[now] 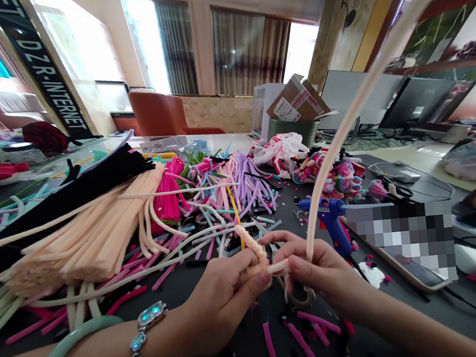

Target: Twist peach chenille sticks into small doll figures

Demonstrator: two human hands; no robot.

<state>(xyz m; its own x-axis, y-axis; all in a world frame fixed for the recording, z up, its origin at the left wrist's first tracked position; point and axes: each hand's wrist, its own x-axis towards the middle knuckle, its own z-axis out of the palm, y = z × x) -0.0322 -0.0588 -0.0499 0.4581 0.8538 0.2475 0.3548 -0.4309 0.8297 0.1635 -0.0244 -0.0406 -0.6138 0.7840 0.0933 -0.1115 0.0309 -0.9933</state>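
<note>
so the left hand (pixel 219 299) pinches the tight coil of a peach chenille stem (pixel 252 249) while the right hand (pixel 323 268) pinches its long free end, keeping it clear. a blue glue gun (pixel 328 215) lies just beyond the right hand.

The left wrist (pixel 107 351) wears a pale green bangle (pixel 68 329) and a silver bracelet (pixel 140 340) set with blue stones.

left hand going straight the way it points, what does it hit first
Probably the right hand, just past the coiled peach pipe cleaner that the left hand already pinches; depth looks unclear.
</note>
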